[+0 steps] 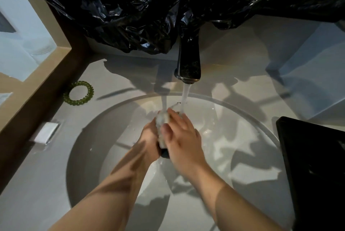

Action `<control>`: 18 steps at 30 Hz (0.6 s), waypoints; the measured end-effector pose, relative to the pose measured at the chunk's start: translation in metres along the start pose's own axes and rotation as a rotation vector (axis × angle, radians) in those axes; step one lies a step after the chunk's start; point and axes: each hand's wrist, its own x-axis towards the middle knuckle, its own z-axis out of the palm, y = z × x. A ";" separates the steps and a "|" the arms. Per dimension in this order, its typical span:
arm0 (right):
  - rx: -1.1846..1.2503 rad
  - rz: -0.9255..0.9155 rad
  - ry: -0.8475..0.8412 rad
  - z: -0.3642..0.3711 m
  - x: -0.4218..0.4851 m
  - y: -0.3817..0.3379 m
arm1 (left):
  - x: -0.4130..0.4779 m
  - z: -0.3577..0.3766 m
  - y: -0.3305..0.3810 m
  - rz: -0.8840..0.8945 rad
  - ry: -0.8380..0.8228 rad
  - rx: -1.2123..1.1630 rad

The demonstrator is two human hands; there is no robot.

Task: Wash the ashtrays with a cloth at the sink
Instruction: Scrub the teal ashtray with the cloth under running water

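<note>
Ashtray (164, 153) mostly hidden by cloth (161, 123) & right hand (180, 137); black object (315, 165) cut off at rt edge.

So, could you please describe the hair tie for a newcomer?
Start at the round white sink. On the grey counter to its left, beside the brown frame, lies the hair tie: a green coiled ring, unlike the flat white rectangle nearer the viewer.
</note>
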 end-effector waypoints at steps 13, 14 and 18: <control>-0.149 0.101 0.026 -0.008 0.020 -0.002 | -0.018 0.001 0.007 0.385 0.168 0.535; -0.165 0.149 -0.011 -0.018 0.027 -0.002 | -0.020 -0.001 0.009 0.393 0.155 0.568; 0.040 0.304 -0.021 -0.036 0.039 0.002 | -0.025 0.004 0.005 0.320 0.136 0.526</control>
